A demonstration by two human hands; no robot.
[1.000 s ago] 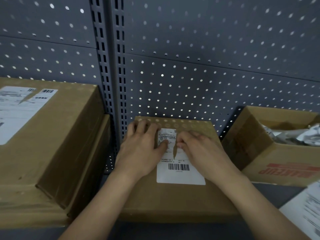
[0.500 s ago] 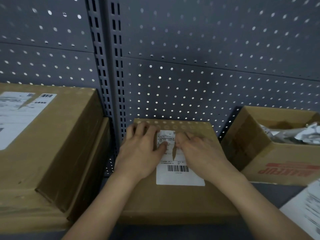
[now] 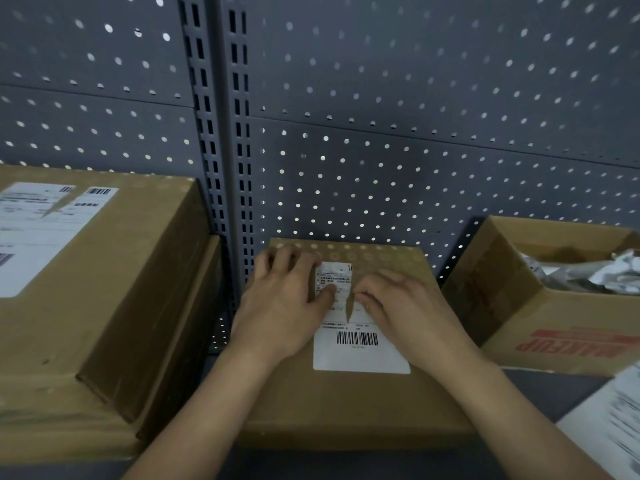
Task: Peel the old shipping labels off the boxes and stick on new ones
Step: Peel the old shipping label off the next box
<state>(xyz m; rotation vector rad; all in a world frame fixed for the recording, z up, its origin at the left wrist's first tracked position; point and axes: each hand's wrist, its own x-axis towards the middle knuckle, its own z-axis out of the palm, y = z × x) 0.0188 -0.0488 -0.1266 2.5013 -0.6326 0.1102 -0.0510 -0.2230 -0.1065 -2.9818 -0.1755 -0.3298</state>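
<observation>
- Left hand [image 3: 280,306]: fingers [image 3: 277,261] straight and spread flat on the box top, holding nothing. The thumb presses the upper left part of the label [image 3: 360,355].
- Right hand [image 3: 405,306]: fingers [image 3: 372,289] curled, knuckles up, tips down on the label's upper right part, beside a narrow V-shaped slit in the paper. Cannot tell whether they pinch an edge or only press.
- Change over the last second: almost none. Both hands sit where they were and the label covers the same patch. Only the view has tipped a little.
- Reading: the label has not come off, and no lifted corner shows. Probably an edge is being worked loose at the slit, though pressing a fresh label down cannot be ruled out.
- The label lies flat on the top of the small box [image 3: 346,403], barcode toward the person, far end under both hands.
- The small box stands against the perforated back panel [image 3: 415,98], just right of the slotted upright [image 3: 221,133].
- Left: a larger box [image 3: 104,306] carrying its own label [image 3: 38,237], slit in the same way.
- Right: an open carton [image 3: 554,323] holding crumpled paper [image 3: 606,275], probably discards.
- Lower right corner: printed white sheets [image 3: 609,420], blurred, possibly the new labels.
</observation>
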